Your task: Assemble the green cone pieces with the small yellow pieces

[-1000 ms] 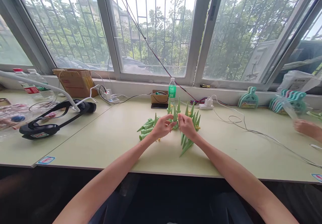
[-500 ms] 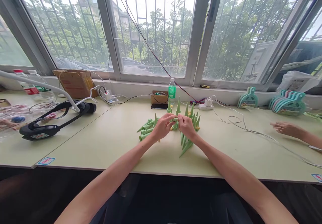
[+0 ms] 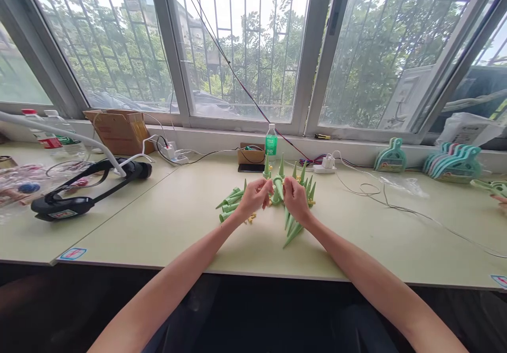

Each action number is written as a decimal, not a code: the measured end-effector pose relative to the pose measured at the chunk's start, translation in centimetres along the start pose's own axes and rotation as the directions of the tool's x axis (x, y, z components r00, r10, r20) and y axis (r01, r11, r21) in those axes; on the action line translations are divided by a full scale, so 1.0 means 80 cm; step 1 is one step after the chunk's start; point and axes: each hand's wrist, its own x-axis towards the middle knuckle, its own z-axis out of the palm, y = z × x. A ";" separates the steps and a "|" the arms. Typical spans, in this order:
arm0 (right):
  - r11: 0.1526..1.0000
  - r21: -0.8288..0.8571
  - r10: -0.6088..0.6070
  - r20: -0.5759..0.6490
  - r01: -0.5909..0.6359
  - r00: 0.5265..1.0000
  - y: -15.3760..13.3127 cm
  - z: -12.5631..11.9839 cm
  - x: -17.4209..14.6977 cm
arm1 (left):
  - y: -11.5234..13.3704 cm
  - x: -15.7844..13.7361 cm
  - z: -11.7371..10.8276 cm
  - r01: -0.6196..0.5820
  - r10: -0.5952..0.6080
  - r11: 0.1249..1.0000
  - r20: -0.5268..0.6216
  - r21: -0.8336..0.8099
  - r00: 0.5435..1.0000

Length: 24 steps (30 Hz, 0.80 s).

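Between my hands is a green plastic cone-shaped piece [image 3: 279,188] with a wider end at its top, tilted. My right hand [image 3: 296,201] is closed at its right side, thumb and fingers against it. My left hand [image 3: 254,197] is pinched just left of the cone; whatever its fingertips hold is too small to make out. Several green spikes [image 3: 293,231] with yellow bits stand and lie around my right hand. Left of my left hand lie more green cone pieces [image 3: 229,206]. Small yellow parts [image 3: 251,217] lie below my left wrist.
A green-labelled bottle [image 3: 271,141] and a small cardboard box [image 3: 251,155] stand behind. At left are a black headset [image 3: 75,201] and a carton [image 3: 119,131]. White cables [image 3: 420,213] cross the right side. A co-worker's hand [image 3: 499,201] shows at the right edge, near teal fan-shaped items [image 3: 453,163].
My hands have drawn slightly apart, and the green cone now shows between them. The co-worker's hand has moved right, uncovering a clear plastic bag on the table.
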 end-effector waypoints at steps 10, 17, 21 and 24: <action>0.997 0.074 -0.001 0.123 -0.008 0.992 0.004 0.004 -0.002 | 0.005 -0.002 -0.005 0.128 -0.113 0.991 0.223 -0.051 0.968; 0.992 0.122 0.027 0.149 -0.045 0.988 0.009 0.005 -0.002 | 0.000 -0.004 -0.007 0.043 -0.045 0.999 0.203 0.014 0.978; 0.989 0.136 0.034 0.163 -0.057 0.986 0.010 0.005 -0.001 | 0.000 -0.004 -0.008 0.020 -0.028 0.999 0.173 0.050 0.985; 0.987 0.149 0.030 0.167 -0.055 0.986 0.011 0.005 0.000 | 0.000 -0.004 -0.009 0.008 -0.020 0.997 0.157 0.077 0.987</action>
